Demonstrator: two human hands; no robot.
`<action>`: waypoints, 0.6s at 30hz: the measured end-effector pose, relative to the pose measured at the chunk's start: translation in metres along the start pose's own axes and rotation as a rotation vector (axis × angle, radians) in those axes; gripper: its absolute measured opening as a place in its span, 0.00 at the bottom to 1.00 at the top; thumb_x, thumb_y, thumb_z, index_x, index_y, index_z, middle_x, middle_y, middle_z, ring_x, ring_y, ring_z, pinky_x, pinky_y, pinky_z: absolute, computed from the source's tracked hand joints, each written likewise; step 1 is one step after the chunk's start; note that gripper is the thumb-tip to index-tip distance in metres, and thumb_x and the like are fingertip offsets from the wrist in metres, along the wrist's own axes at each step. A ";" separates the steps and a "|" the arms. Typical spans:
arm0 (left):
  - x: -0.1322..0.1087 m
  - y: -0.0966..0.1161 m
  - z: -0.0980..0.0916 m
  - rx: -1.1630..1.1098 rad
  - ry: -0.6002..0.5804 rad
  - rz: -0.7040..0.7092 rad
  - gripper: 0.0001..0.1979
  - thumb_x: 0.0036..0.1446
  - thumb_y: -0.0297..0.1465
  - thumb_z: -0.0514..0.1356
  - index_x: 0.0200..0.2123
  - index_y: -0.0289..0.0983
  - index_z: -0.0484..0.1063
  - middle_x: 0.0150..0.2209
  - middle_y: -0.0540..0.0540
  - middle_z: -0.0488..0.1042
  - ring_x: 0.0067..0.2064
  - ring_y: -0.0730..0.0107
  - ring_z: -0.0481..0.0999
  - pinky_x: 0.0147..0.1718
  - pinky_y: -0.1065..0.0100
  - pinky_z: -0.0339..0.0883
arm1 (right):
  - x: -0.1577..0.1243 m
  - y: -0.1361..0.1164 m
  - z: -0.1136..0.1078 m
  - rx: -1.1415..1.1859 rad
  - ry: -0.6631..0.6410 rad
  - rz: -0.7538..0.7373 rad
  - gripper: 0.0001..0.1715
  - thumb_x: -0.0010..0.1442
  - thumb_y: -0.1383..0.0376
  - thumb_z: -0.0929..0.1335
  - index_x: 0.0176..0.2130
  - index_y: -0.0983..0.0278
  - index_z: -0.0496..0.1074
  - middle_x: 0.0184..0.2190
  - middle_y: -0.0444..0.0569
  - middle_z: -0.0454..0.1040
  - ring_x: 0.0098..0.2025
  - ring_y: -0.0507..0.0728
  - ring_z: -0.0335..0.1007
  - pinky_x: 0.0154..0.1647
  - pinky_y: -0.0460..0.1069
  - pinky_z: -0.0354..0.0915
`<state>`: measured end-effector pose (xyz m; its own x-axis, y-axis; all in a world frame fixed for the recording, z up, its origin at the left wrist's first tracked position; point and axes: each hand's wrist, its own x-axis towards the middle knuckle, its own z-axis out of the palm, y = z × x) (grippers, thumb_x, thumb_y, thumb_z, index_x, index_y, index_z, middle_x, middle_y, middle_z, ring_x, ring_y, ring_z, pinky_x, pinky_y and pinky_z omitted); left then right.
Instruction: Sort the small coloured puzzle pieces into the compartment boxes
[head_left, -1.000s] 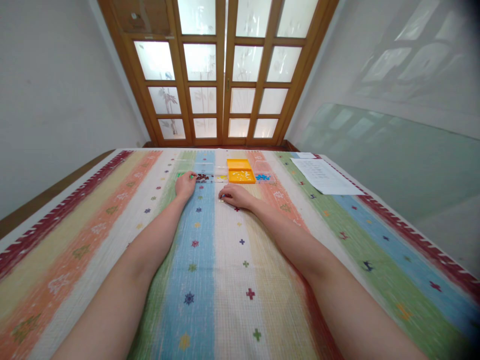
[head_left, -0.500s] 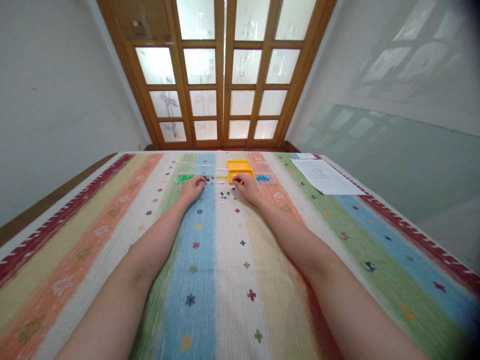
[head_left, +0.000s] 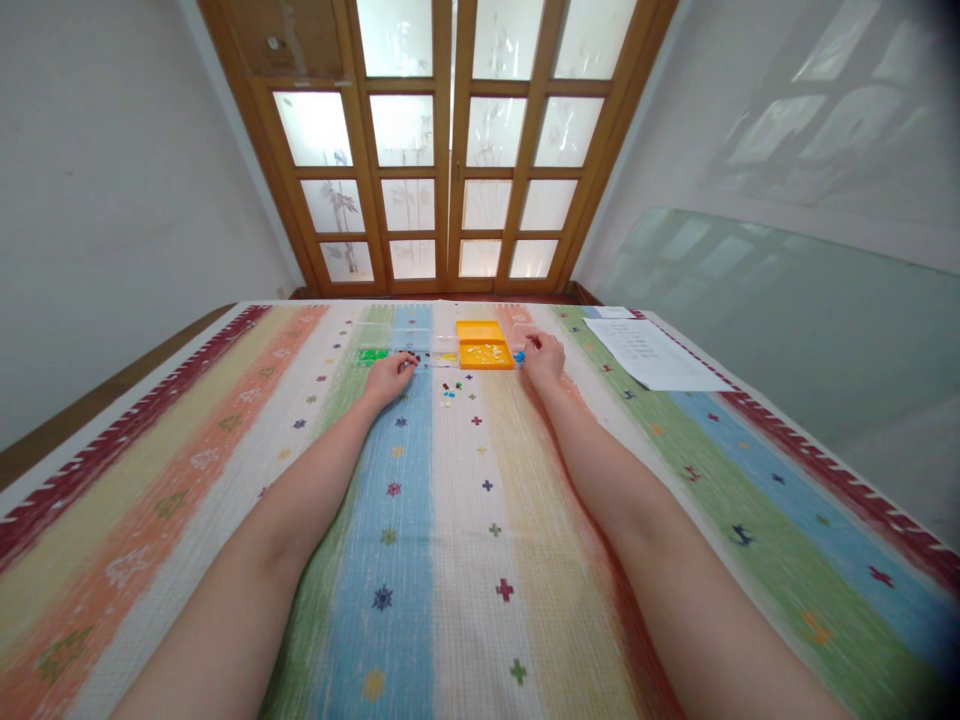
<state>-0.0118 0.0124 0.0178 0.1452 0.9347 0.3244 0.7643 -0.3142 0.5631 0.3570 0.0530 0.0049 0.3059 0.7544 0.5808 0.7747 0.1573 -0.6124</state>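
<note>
Both my arms stretch far out over a striped cloth (head_left: 450, 560). My left hand (head_left: 389, 375) rests with curled fingers at a small clear box of dark beads (head_left: 417, 356), next to a box of green pieces (head_left: 371, 354). My right hand (head_left: 543, 357) lies closed over the clear box of blue pieces (head_left: 519, 355), just right of the orange tray (head_left: 484, 350) that holds pale bits. What its fingers hold is hidden. A few loose small beads (head_left: 450, 389) lie on the cloth between my hands.
A white printed sheet (head_left: 649, 352) lies at the far right of the cloth. Wooden glazed doors (head_left: 450, 160) stand behind the table's far edge. A grey wall runs along the right side.
My right hand moved from the loose beads up to the orange tray, then right to the blue box. My left hand shifted slightly right toward the dark beads.
</note>
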 end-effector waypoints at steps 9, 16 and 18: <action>0.000 -0.002 0.003 0.007 0.005 0.035 0.13 0.63 0.32 0.57 0.45 0.39 0.81 0.28 0.49 0.74 0.33 0.64 0.73 0.34 0.67 0.59 | -0.024 -0.038 0.013 0.259 -0.488 -0.281 0.14 0.63 0.66 0.64 0.42 0.61 0.79 0.40 0.49 0.81 0.40 0.57 0.74 0.45 0.51 0.67; 0.002 -0.003 0.004 0.021 -0.010 0.022 0.13 0.63 0.33 0.57 0.45 0.40 0.81 0.28 0.49 0.75 0.33 0.64 0.73 0.34 0.67 0.60 | -0.045 -0.069 0.013 0.133 -0.836 -0.543 0.09 0.58 0.70 0.68 0.37 0.61 0.79 0.34 0.46 0.79 0.36 0.55 0.71 0.38 0.47 0.61; 0.002 -0.002 0.003 0.026 -0.016 0.020 0.14 0.63 0.33 0.57 0.45 0.40 0.81 0.29 0.49 0.75 0.33 0.64 0.73 0.34 0.67 0.61 | -0.046 -0.073 0.011 0.084 -0.840 -0.567 0.08 0.59 0.70 0.69 0.38 0.62 0.79 0.34 0.46 0.78 0.35 0.54 0.69 0.37 0.47 0.59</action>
<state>-0.0112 0.0151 0.0148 0.1700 0.9310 0.3231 0.7772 -0.3282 0.5368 0.2799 0.0136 0.0167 -0.6067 0.7537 0.2527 0.6338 0.6505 -0.4185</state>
